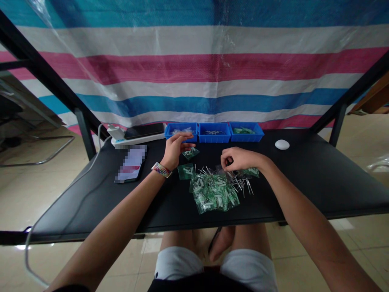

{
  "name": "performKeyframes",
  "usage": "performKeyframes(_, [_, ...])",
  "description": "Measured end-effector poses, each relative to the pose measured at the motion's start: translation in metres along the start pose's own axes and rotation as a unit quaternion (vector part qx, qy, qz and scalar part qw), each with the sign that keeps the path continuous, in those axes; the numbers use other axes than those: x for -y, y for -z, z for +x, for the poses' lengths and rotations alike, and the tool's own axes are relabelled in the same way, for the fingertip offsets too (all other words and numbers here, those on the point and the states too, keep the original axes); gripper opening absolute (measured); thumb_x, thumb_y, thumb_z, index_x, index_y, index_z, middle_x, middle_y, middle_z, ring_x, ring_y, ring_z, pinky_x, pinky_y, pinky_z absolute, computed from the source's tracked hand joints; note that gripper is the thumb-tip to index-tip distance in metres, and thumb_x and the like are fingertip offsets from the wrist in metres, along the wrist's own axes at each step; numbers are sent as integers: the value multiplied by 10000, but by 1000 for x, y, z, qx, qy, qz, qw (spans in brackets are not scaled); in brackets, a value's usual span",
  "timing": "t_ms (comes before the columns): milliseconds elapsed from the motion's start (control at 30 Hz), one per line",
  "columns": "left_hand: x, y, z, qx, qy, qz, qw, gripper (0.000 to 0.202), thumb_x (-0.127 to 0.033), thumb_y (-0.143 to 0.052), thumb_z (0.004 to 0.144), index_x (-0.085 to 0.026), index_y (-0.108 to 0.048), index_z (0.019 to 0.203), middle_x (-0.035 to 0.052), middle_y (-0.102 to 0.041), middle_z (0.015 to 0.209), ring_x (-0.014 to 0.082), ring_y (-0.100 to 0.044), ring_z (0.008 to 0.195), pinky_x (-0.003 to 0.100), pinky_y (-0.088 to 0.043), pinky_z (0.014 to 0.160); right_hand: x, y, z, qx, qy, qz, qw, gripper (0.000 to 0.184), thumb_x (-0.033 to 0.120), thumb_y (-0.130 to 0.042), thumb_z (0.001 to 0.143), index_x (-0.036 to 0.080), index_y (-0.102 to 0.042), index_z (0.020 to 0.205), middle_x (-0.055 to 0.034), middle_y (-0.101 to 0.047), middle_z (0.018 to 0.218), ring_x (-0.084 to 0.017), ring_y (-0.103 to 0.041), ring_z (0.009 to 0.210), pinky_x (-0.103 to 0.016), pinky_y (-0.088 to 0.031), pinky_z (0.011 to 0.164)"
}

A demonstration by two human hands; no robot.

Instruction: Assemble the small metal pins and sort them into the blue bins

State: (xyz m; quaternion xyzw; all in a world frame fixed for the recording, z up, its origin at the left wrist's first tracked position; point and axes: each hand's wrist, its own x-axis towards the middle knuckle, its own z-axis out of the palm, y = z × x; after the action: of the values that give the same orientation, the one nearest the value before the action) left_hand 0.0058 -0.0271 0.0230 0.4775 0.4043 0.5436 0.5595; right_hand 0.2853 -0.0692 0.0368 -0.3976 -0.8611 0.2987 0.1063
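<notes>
My left hand (pixel 175 149) is held with its fingers stretched out and apart, just in front of the left blue bin (pixel 181 138). Below its fingertips lies a small green packet (pixel 190 153), and I see no firm grip on it. My right hand (pixel 238 158) is curled in a pinch at the back of the pile; whatever is between its fingertips is hidden. Under and beside it are loose thin metal pins (pixel 243 184). A heap of green plastic packets (pixel 214 192) with small white pieces inside covers the table's middle front. Another green packet (pixel 186 171) lies left of it.
Behind the hands stand a middle blue bin (pixel 214 139) with metal pins and a right blue bin (pixel 246 138) with green packets. Left are a phone (pixel 131 163), a white power strip (pixel 139 139) with a dark device on it, and a cable. A white mouse-like object (pixel 282 144) sits right.
</notes>
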Motion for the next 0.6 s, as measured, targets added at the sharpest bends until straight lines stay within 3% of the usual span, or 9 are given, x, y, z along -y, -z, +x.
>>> performKeyframes(200, [8,2,5,9,1,-9,1000,241,-326,-728,795,-130,-687,930,94,-757,1035,147,-744,706,243,-570,631,-2,10,-2,-56,-24,96,994,7,186,-682,762,181,-678,764,4,-650,736,-144,-567,675,-274,-419,640])
performKeyframes(333, [10,1,7,52,3,9,999,201,-311,-731,781,-138,-676,866,49,-728,912,125,-699,643,244,-556,625,-5,11,-2,-89,-63,210,972,94,230,-708,763,186,-626,772,-6,-678,715,-140,-596,635,-260,-440,592])
performKeyframes(467, [5,-3,1,127,-4,58,990,231,-363,-727,818,-140,-678,857,39,-716,859,128,-688,617,246,-549,604,-4,1,6,-146,-94,347,922,152,253,-751,772,191,-613,789,-6,-657,636,-145,-626,573,-247,-479,522])
performKeyframes(600, [0,-11,-10,222,-2,124,967,329,-459,-723,887,-140,-683,953,43,-724,836,148,-708,619,259,-560,598,0,-12,16,-178,-78,481,855,263,269,-830,743,192,-594,830,-24,-710,735,-178,-721,652,-297,-610,614])
